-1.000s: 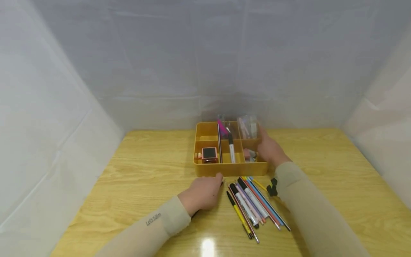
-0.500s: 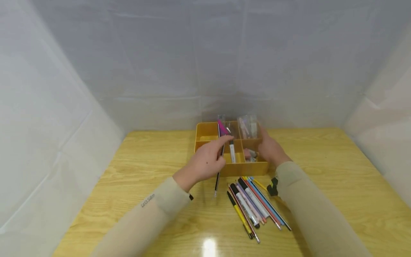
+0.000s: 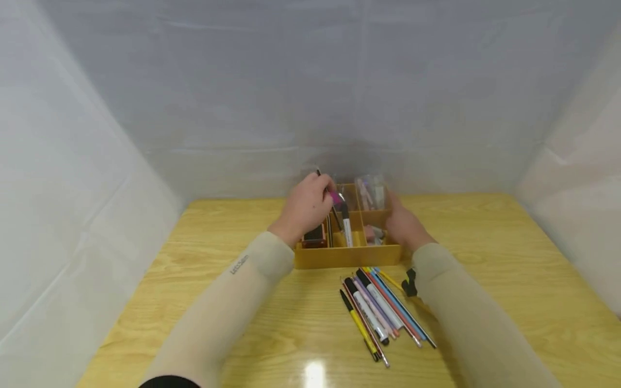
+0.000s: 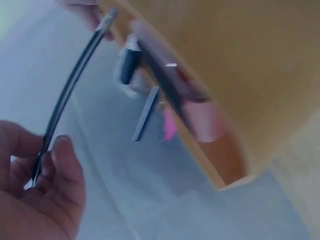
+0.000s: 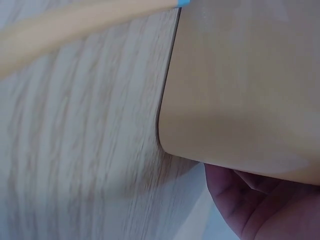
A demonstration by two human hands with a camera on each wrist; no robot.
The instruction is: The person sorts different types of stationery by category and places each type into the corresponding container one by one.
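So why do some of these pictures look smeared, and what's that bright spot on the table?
Head view: sharp, with lamp glare on the glossy table. Left wrist view: motion-blurred organizer; thin pen clearer. Right wrist view: too close, soft.

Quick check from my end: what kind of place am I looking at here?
Probably a staged recording booth, not a lived-in room: white sheeting hangs on three sides of a wooden table. On it stand a yellow divided organizer and a loose row of pens.
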